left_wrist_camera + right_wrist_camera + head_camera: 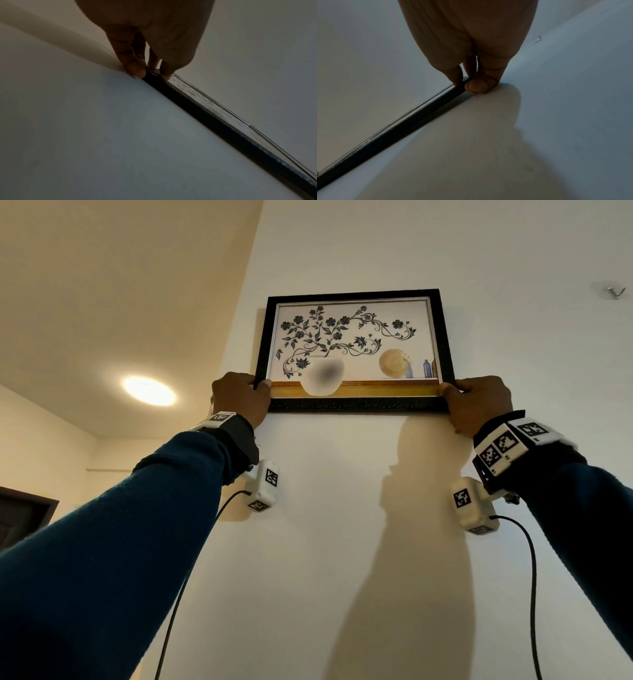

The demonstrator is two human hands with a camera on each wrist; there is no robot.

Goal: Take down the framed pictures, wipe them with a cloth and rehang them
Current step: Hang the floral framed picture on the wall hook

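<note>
A black-framed picture (356,350) of dark flowers and a white vase sits flat against the white wall, high overhead. My left hand (241,398) grips its lower left corner, thumb on the front and fingers behind. My right hand (478,402) grips the lower right corner the same way. In the left wrist view the left hand (150,70) pinches the frame's bottom edge (223,129) against the wall. In the right wrist view the right hand (467,82) pinches the dark frame edge (399,127). The hanger behind the frame is hidden.
A bare metal hook (615,291) sticks out of the wall at the upper right, also visible as a small hook (538,39). A wall corner runs just left of the frame. A ceiling light (149,391) glows at the left. A dark door frame (20,518) lies lower left.
</note>
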